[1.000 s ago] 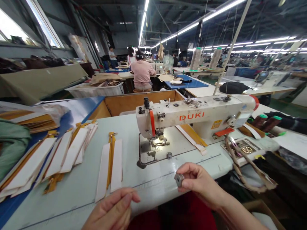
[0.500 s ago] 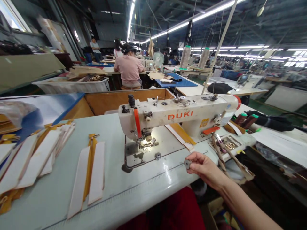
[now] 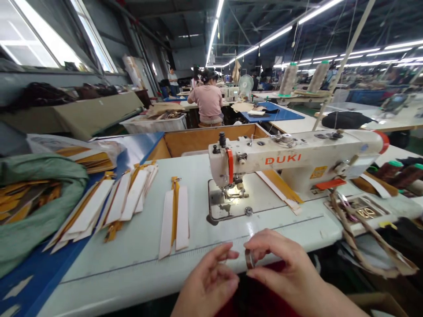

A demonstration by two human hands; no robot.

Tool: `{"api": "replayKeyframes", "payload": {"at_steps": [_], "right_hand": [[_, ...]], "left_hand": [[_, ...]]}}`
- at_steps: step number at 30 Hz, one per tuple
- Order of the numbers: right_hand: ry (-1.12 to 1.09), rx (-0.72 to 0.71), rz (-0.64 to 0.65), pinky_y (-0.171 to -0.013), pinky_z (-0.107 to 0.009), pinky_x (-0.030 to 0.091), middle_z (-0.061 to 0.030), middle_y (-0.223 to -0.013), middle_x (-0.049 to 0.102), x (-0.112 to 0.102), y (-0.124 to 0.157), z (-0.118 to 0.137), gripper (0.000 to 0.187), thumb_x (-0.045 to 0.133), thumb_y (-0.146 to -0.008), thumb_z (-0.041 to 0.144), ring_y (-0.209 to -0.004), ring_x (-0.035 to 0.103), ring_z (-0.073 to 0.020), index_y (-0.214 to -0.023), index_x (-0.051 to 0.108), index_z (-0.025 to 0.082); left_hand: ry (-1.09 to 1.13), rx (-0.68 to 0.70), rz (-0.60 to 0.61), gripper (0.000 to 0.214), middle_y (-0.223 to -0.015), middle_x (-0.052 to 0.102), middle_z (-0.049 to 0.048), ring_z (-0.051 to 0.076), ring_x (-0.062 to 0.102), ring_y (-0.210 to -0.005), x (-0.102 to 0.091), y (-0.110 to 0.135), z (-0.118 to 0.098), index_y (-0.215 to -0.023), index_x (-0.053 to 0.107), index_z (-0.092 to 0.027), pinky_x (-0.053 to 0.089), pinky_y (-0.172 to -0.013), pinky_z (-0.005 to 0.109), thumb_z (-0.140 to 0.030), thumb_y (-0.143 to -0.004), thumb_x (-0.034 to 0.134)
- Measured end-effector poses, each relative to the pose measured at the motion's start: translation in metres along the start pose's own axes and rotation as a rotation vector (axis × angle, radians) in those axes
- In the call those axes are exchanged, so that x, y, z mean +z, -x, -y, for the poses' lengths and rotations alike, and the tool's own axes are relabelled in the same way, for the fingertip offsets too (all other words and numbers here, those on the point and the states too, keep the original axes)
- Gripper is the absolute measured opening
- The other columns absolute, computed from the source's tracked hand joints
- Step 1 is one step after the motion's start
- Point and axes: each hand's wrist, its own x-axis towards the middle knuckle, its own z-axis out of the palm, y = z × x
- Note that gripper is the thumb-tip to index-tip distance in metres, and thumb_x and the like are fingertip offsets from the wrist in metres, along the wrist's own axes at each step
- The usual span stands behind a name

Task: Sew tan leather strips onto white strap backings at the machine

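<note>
My right hand (image 3: 280, 262) pinches a small metal bobbin (image 3: 250, 259) between thumb and fingers, over the table's front edge. The bobbin is seen nearly edge-on, with a brownish band round it. Close by on its left, my left hand (image 3: 216, 277) holds nothing, its fingers curved and apart. Behind both hands stands a white sewing machine (image 3: 284, 159) with its lamp lit. On the front of its metal bed lies a small round metal part (image 3: 249, 211). A zipper piece with two white strips (image 3: 182, 218) rests left of the machine.
Stacked white-and-yellow strips (image 3: 132, 191) lie at the left, beside a green cloth bundle (image 3: 20, 237). A parts tray (image 3: 370, 213) sits at the table's right end. A yellow-and-white strip (image 3: 280, 189) lies under the machine arm. A person in pink (image 3: 208, 103) sits farther back.
My left hand has come into view beside the right. The bobbin, still in my right hand, has moved nearer me and turned edge-on. The view has swung left.
</note>
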Motion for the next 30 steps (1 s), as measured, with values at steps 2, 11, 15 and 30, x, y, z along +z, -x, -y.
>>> {"api": "replayKeyframes", "payload": {"at_steps": [2, 11, 15, 30], "right_hand": [[0.015, -0.019, 0.008, -0.065, -0.024, 0.05, -0.0016, -0.081, 0.067, 0.003, 0.0, 0.003, 0.026, 0.071, -0.077, 0.014, -0.073, 0.062, -0.0139, -0.1, 0.066, 0.022], [-0.013, -0.052, 0.097, -0.078, -0.031, 0.048, -0.0039, -0.092, 0.071, 0.001, -0.004, 0.011, 0.022, 0.065, -0.085, 0.019, -0.085, 0.063, -0.0167, -0.107, 0.065, 0.024], [-0.17, 0.1, 0.098, -0.083, -0.032, 0.047, -0.0038, -0.098, 0.068, 0.002, -0.001, 0.001, 0.026, 0.066, -0.085, 0.021, -0.092, 0.061, -0.0168, -0.111, 0.065, 0.026], [-1.266, 0.735, -0.115, -0.065, -0.02, 0.05, -0.004, -0.08, 0.069, 0.023, -0.001, -0.027, 0.029, 0.075, -0.077, 0.025, -0.064, 0.064, -0.0083, -0.102, 0.068, 0.012]], "left_hand": [[0.061, -0.022, 0.123, 0.057, -0.106, 0.066, 0.0071, 0.021, 0.061, -0.086, 0.019, -0.011, -0.007, -0.112, 0.064, -0.023, 0.046, -0.08, 0.035, -0.046, -0.063, 0.08], [0.084, -0.058, 0.158, 0.04, -0.063, 0.061, -0.0019, 0.013, 0.055, -0.063, 0.018, -0.02, -0.009, -0.084, 0.07, -0.018, 0.043, -0.066, 0.026, -0.048, -0.061, 0.082], [0.089, -0.068, 0.124, 0.038, -0.061, 0.062, -0.0014, 0.011, 0.054, -0.058, 0.016, -0.023, -0.008, -0.079, 0.069, -0.017, 0.043, -0.061, 0.024, -0.047, -0.061, 0.082], [-0.112, -0.053, 0.076, 0.045, -0.054, 0.056, -0.0038, 0.01, 0.048, -0.051, 0.018, -0.04, -0.006, -0.07, 0.064, -0.017, 0.04, -0.053, 0.023, -0.06, -0.063, 0.074]]}}
